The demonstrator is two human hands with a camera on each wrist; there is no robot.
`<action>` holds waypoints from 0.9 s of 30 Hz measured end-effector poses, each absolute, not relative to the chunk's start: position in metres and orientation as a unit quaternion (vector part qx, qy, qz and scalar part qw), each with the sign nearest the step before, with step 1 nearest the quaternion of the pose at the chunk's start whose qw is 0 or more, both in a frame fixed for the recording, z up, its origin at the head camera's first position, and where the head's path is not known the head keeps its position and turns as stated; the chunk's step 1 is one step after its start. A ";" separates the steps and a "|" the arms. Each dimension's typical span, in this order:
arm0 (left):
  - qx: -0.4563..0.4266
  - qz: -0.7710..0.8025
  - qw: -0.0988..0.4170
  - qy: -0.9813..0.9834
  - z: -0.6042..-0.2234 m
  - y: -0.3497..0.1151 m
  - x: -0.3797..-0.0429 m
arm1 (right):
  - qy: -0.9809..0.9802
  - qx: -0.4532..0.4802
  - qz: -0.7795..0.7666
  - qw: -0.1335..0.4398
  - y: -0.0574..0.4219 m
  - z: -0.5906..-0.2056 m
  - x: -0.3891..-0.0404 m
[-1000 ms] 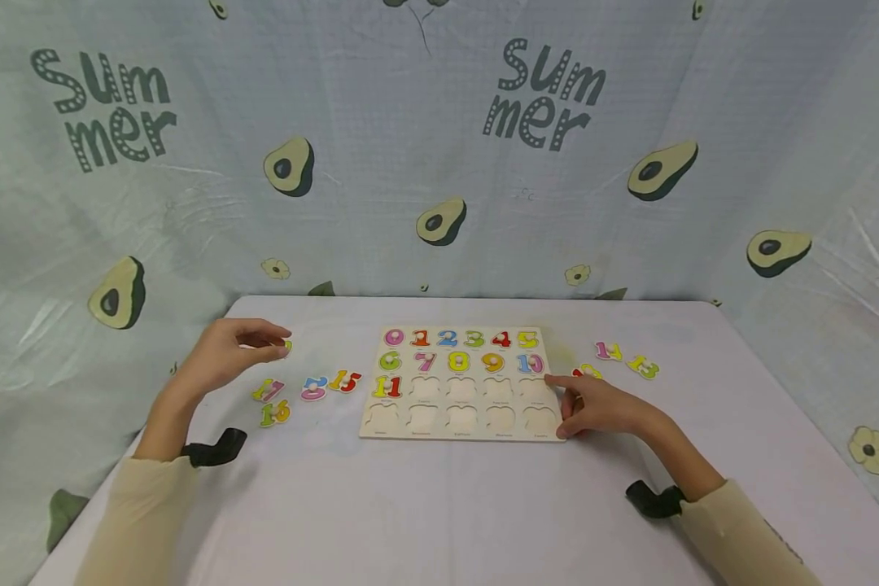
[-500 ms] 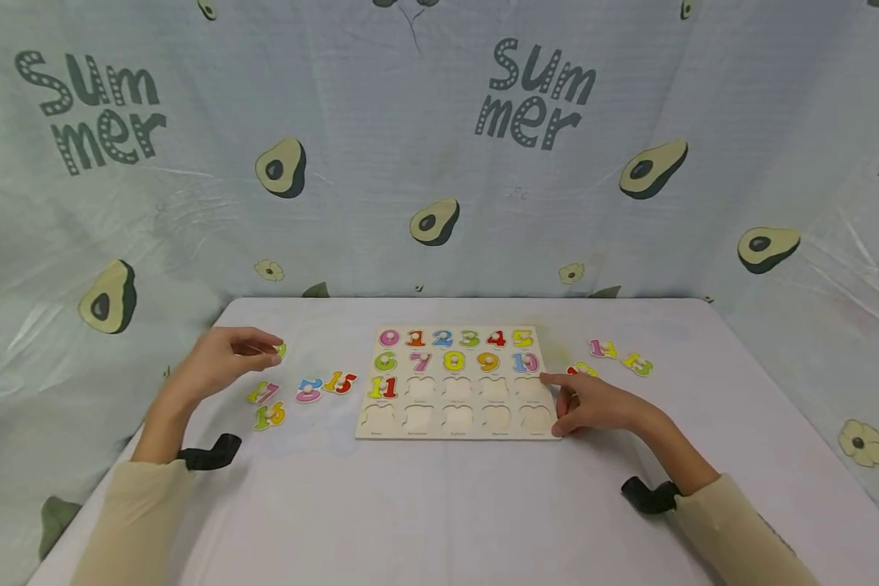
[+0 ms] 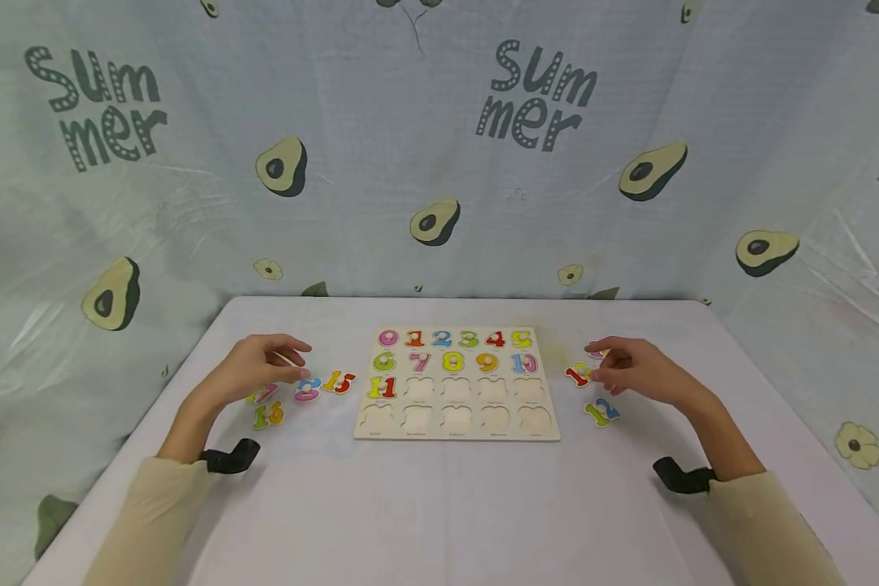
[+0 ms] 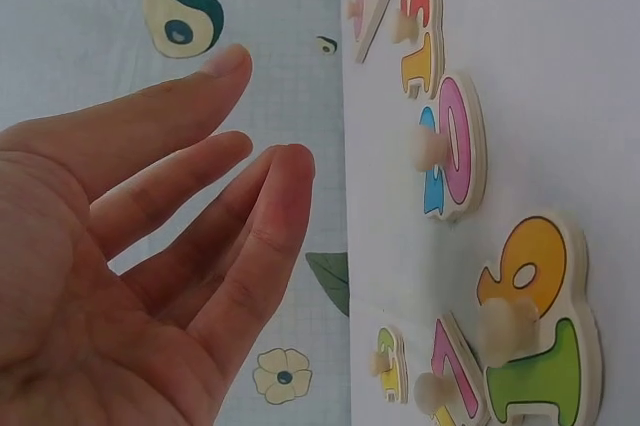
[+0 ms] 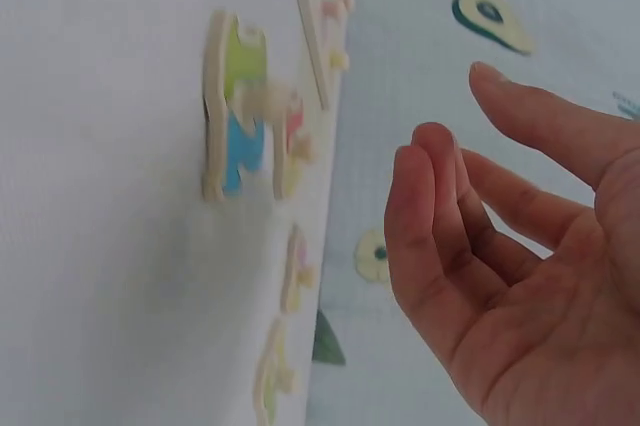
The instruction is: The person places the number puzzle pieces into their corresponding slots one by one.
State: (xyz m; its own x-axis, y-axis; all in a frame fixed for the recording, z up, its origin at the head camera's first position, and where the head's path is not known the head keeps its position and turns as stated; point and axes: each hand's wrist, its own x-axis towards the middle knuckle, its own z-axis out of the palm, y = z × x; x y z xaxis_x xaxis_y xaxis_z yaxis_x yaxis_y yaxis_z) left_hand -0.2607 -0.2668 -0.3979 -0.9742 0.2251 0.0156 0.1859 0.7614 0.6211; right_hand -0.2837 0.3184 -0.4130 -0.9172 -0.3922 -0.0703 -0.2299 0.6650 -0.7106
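My left hand [image 3: 264,362] hovers over the number pieces on the left with loosely bent fingers. In the left wrist view its thumb and fingers are apart, with nothing between them. Below it lie a blue-and-pink piece [image 4: 447,149], a 16 piece [image 4: 535,326], a 17 piece [image 4: 450,376] and a green-and-yellow piece [image 4: 391,363], all with wooden knobs. My right hand [image 3: 640,370], also holding nothing, is above the right-hand pieces. Near it are a green-and-blue 12 piece [image 3: 601,412], a red-and-yellow piece [image 3: 578,374] and a partly hidden pink-topped piece [image 3: 596,353].
Between the hands lies a wooden number board [image 3: 456,427], with pieces 0 to 11 in its upper recesses and bare recesses below. A 15 piece [image 3: 339,382] is just left of it. A printed cloth [image 3: 366,163] hangs behind the white table [image 3: 425,513].
My left hand has moved right, away from the green-and-yellow piece at its fingertips. The right hand has left the board's right edge and shifted right and farther back, uncovering the 12 piece.
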 end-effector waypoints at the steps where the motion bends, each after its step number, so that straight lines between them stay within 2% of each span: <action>1: 0.111 0.327 0.035 0.938 -0.398 -0.266 -0.261 | 0.909 -0.165 -0.368 0.101 0.322 -0.411 -0.284; 7: 0.118 0.323 0.058 0.937 -0.401 -0.256 -0.263 | 0.922 -0.157 -0.343 0.088 0.337 -0.407 -0.285; 12: 0.126 0.329 0.063 0.934 -0.408 -0.248 -0.264 | 0.909 -0.183 -0.350 0.133 0.340 -0.411 -0.286; 18: 0.144 0.365 0.098 0.915 -0.415 -0.239 -0.265 | 0.877 -0.233 -0.373 0.194 0.341 -0.417 -0.285; 27: 0.156 0.380 0.138 0.901 -0.422 -0.222 -0.265 | 0.881 -0.240 -0.347 0.217 0.337 -0.426 -0.286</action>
